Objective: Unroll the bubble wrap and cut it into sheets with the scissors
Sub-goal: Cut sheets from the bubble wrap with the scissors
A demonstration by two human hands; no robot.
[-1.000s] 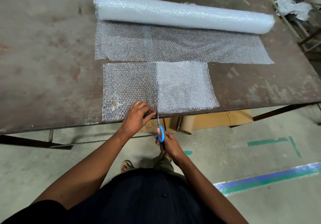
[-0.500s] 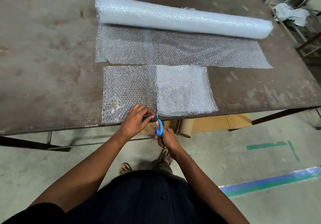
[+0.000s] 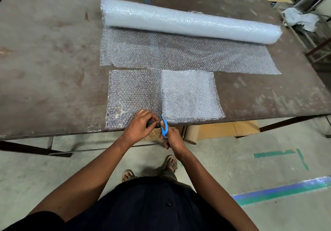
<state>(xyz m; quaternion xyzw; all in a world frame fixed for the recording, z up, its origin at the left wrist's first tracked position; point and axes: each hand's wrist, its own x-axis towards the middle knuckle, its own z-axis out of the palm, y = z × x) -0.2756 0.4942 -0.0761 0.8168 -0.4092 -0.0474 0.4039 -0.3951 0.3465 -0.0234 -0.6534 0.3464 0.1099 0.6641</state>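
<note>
Head view: rag beyond table.

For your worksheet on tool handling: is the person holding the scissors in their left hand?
No: the right hand grips the blue scissors, while the left hand holds the bubble wrap sheet.

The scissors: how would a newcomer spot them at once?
Find the brown metal table and follow its near edge to the two hands. The blue-handled scissors sit in the right hand, blades entering the clear bubble wrap sheet. They are the only bright blue item there.
</note>
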